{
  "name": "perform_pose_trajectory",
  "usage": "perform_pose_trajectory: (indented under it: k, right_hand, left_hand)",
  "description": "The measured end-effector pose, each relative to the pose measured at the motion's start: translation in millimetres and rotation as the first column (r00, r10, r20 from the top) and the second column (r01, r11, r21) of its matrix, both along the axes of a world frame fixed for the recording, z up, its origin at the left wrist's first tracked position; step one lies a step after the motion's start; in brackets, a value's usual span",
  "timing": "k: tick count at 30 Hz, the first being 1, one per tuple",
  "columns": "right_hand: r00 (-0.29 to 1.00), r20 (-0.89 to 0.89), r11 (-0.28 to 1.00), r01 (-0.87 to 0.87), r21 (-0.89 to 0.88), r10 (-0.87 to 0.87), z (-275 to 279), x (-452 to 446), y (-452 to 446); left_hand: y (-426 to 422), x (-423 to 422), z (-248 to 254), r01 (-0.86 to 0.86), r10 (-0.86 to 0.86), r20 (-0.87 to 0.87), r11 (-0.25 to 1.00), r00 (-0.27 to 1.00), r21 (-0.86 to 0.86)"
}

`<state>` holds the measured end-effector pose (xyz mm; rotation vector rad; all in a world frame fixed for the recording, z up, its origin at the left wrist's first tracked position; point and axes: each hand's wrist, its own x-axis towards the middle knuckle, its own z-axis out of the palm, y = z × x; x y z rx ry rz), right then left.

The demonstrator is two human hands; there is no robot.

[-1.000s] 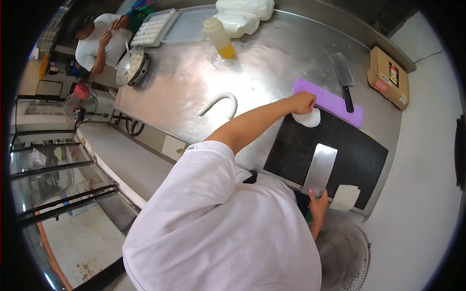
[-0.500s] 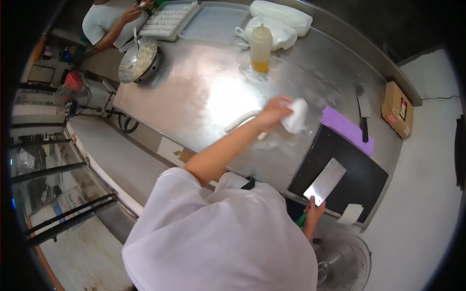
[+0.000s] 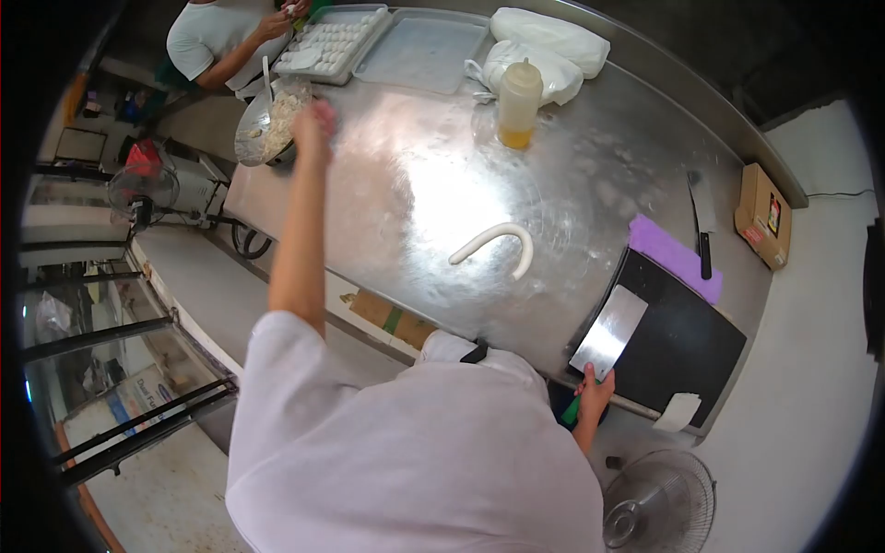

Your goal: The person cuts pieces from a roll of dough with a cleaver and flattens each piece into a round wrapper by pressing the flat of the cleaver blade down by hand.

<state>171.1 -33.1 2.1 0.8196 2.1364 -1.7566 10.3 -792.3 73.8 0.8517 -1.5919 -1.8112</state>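
Note:
My left hand (image 3: 315, 127), smeared by motion, is stretched out at the right side of a bowl (image 3: 241, 138) of pale crumbly filling with a light-handled utensil in it. Whether its fingers hold anything is unclear. In my right hand (image 3: 595, 392) is a cleaver (image 3: 612, 330), gripped by its green handle, its broad blade over the left edge of a black cutting board (image 3: 678, 341). A hook-shaped white dough rope (image 3: 498, 232) lies on the metal table (image 3: 387, 249) between my arms. A pale blurred shape (image 3: 300, 59) shows over the near-left corner of a tray (image 3: 355, 57) of small white pieces.
Another person (image 3: 217, 41) works beyond the bowl. Along the back are a translucent lid or tray (image 3: 422, 51), white bags (image 3: 544, 64) and a squeeze bottle (image 3: 519, 106). At right lie a purple cloth (image 3: 678, 258), a knife (image 3: 704, 253) and a cardboard box (image 3: 763, 217).
My left hand has swung from mid-table far to the left, to the bowl. The white thing it held is no longer plainly visible there. My right hand keeps the cleaver, tilted slightly differently.

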Motion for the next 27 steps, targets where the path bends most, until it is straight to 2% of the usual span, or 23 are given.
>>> perform_pose_trajectory:
  k: [1, 2, 3, 4, 5, 6, 7, 9, 10, 11, 13, 15, 17, 19, 20, 21, 23, 25, 27]
  right_hand:
    - [1.000, -0.001, 1.000, 0.005, -0.007, -0.005, 0, 1, 1]
    - [1.000, 0.001, 1.000, 0.002, -0.006, -0.002, 1, 2, 3]
    - [1.000, -0.018, 1.000, -0.024, -0.013, 0.024, 3, 1, 6]
    - [0.998, -0.033, 0.999, -0.048, -0.017, 0.048, 6, 2, 10]
    - [0.999, -0.025, 0.999, -0.049, -0.013, 0.049, 11, 1, 11]
    - [0.994, -0.071, 0.996, -0.085, 0.028, 0.087, 18, -2, 9]
    - [0.987, -0.107, 0.991, -0.113, 0.077, 0.121, 22, -1, 11]
    - [0.986, -0.065, 0.986, -0.147, 0.080, 0.152, 14, 1, 29]
    - [0.982, -0.055, 0.979, -0.172, 0.107, 0.179, 19, -1, 32]
    - [0.976, -0.048, 0.971, -0.203, 0.128, 0.210, 26, -3, 33]
    - [0.965, -0.042, 0.956, -0.251, 0.153, 0.260, 39, -8, 37]
    - [0.947, -0.039, 0.937, -0.307, 0.167, 0.318, 36, -13, 47]
    - [0.876, -0.132, 0.867, -0.417, 0.271, 0.463, 20, -16, 57]
    - [0.868, -0.102, 0.856, -0.451, 0.252, 0.486, 33, -30, 47]
    - [0.797, -0.150, 0.795, -0.527, 0.300, 0.585, 42, -39, 41]
    - [0.712, -0.191, 0.725, -0.594, 0.349, 0.675, 49, -46, 33]
    - [0.654, -0.183, 0.674, -0.665, 0.322, 0.734, 52, -59, 16]
    - [0.594, -0.182, 0.619, -0.724, 0.306, 0.784, 54, -71, -2]
    - [0.453, -0.085, 0.438, -0.770, 0.465, 0.887, 57, -78, -19]
  left_hand:
    - [54, 10, -24, -0.099, 0.103, 0.016, 0.982, 0.995, -0.163]
    - [129, 19, -32, -0.189, 0.179, -0.090, 0.974, 0.980, -0.125]
    - [176, 25, -71, -0.196, 0.216, 0.026, 0.923, 0.976, -0.332]
    - [233, 35, -92, -0.100, 0.191, 0.108, 0.824, 0.976, -0.558]
    - [319, 47, -35, -0.042, 0.079, 0.232, 0.986, 0.970, -0.160]
    - [350, 54, -90, 0.094, -0.041, 0.233, 0.971, 0.972, -0.221]
    - [397, 60, -75, 0.209, -0.079, 0.351, 0.913, 0.933, -0.351]
    - [456, 68, -72, 0.377, -0.158, 0.408, 0.753, 0.899, -0.539]
    - [475, 68, -69, 0.445, -0.160, 0.487, 0.704, 0.858, -0.553]
    - [488, 66, -71, 0.508, -0.151, 0.559, 0.651, 0.815, -0.565]
    - [498, 59, -85, 0.445, -0.086, 0.514, 0.635, 0.853, -0.632]
    - [496, 53, -95, 0.353, -0.062, 0.467, 0.744, 0.882, -0.568]
    - [483, 57, -105, 0.306, -0.129, 0.331, 0.765, 0.935, -0.567]
    - [470, 79, -96, 0.380, -0.207, 0.347, 0.731, 0.915, -0.566]
    - [466, 96, -90, 0.440, -0.248, 0.402, 0.741, 0.881, -0.507]
    - [458, 113, -103, 0.425, -0.279, 0.336, 0.733, 0.900, -0.531]
    - [453, 141, -92, 0.483, -0.284, 0.412, 0.692, 0.866, -0.537]
    - [451, 156, -88, 0.485, -0.288, 0.411, 0.689, 0.865, -0.538]
    - [445, 167, -91, 0.486, -0.295, 0.403, 0.688, 0.866, -0.539]
